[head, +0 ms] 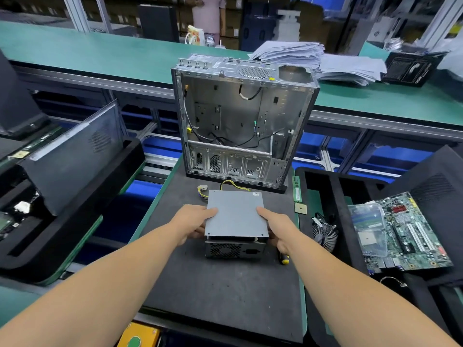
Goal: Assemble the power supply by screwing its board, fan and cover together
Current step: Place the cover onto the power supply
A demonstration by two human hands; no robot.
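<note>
1. Head view: the power supply [236,222] sits on the dark mat [225,291] of the desk, its flat grey cover [236,212] on top and its grille facing the person.
2. The left hand [193,225] grips the cover's left edge, thumb on top, fingers curled under.
3. The right hand [276,227] grips the right edge the same way.
4. Yellow and black cables [234,185] run out behind the unit.
5. An open computer case [240,121] stands upright just behind.
6. A screwdriver [283,257] lies just beside the right wrist.
7. A motherboard [403,234] and a cooler fan [324,234] lie in the tray on the right.
</note>
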